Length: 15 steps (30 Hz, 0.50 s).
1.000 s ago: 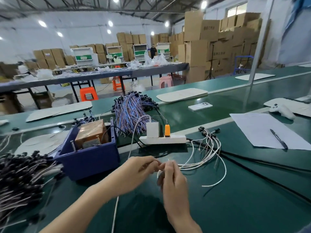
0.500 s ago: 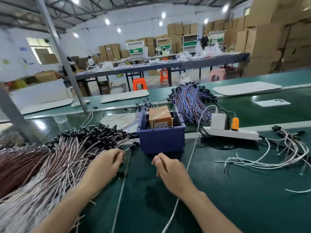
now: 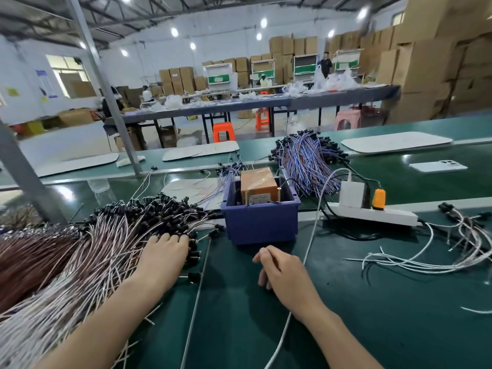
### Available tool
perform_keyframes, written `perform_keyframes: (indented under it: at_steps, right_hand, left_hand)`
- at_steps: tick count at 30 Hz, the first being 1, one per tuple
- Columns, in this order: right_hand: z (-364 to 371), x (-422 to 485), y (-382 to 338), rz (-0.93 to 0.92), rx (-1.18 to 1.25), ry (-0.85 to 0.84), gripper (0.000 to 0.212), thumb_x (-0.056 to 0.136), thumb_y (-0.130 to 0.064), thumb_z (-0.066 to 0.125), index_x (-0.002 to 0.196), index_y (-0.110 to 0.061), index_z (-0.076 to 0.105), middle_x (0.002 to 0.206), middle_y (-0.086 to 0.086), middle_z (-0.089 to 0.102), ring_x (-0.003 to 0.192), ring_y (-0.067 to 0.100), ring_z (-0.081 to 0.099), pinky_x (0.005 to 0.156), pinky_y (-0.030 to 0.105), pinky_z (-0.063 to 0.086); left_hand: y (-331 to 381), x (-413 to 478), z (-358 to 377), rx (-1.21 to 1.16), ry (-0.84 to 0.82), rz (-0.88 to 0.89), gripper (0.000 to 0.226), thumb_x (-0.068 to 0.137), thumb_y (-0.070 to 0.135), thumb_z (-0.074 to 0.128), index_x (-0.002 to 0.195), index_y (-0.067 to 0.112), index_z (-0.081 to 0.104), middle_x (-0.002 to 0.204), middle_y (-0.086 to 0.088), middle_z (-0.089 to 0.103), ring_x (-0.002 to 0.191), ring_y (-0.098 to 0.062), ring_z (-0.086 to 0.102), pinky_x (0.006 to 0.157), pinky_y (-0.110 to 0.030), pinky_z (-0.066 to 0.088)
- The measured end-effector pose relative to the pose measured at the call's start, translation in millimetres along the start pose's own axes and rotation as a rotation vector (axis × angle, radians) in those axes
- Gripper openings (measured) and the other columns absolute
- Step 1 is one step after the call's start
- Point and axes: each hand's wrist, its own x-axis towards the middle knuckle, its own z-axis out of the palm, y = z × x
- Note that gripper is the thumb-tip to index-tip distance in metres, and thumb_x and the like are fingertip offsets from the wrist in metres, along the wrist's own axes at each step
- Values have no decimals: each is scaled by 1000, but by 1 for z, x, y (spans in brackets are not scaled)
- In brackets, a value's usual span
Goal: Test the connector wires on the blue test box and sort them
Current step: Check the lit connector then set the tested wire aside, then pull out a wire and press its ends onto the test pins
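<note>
The blue test box (image 3: 262, 225) stands mid-table with an orange-brown tester (image 3: 258, 186) inside it. To its left lies a big pile of pinkish-white connector wires (image 3: 106, 243) with black plugs. My left hand (image 3: 162, 259) rests on that pile's near right edge, fingers stretched onto the black plugs; I cannot tell if a plug is pinched. My right hand (image 3: 282, 272) lies loosely curled on the green belt in front of the box and holds nothing. A small loose bunch of white wires (image 3: 426, 259) lies spread out at the right.
A bundle of blue-purple wires (image 3: 306, 161) lies behind the box. A white power strip (image 3: 372, 213) with an orange plug sits right of the box, and its white cable (image 3: 314, 227) runs under my right forearm. A phone (image 3: 438, 166) lies far right; a slanted metal post (image 3: 103, 83) rises at left.
Both hands left the white wire bunch at the right. The view swung left. My left hand moved onto the big wire pile and stretched over its plugs; my right hand settled before the box.
</note>
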Motion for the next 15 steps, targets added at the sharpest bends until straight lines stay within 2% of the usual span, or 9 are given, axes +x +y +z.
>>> perform_keyframes:
  at_steps: [7, 10, 13, 15]
  right_hand:
    - [-5, 2, -1, 89, 227, 78, 34, 107, -39, 40, 86, -37, 67, 68, 3, 72, 51, 12, 58, 56, 24, 48]
    - [-7, 3, -1, 99, 295, 104, 35, 107, -39, 40, 85, -39, 67, 67, 5, 72, 51, 14, 58, 57, 25, 47]
    - [-7, 2, -2, 98, 331, 116, 36, 108, -39, 40, 85, -39, 67, 68, 5, 72, 51, 13, 58, 56, 24, 48]
    - [-8, 1, -1, 102, 346, 116, 36, 108, -39, 40, 85, -39, 67, 68, 6, 72, 52, 14, 58, 56, 25, 49]
  left_hand:
    - [2, -7, 1, 41, -68, 40, 27, 102, 16, 47, 129, 20, 44, 132, 0, 52, 128, -22, 48, 101, -34, 38]
    - [7, -11, -1, 45, -96, 65, 30, 99, 11, 47, 127, 20, 45, 131, 1, 53, 127, -22, 50, 98, -35, 37]
    - [6, -12, -11, -1, -45, 66, 21, 103, 21, 44, 124, 24, 48, 127, 6, 57, 123, -18, 54, 95, -33, 38]
    - [1, -10, -23, -145, 49, 14, 21, 106, 29, 43, 123, 24, 54, 123, 7, 62, 113, -16, 60, 92, -31, 43]
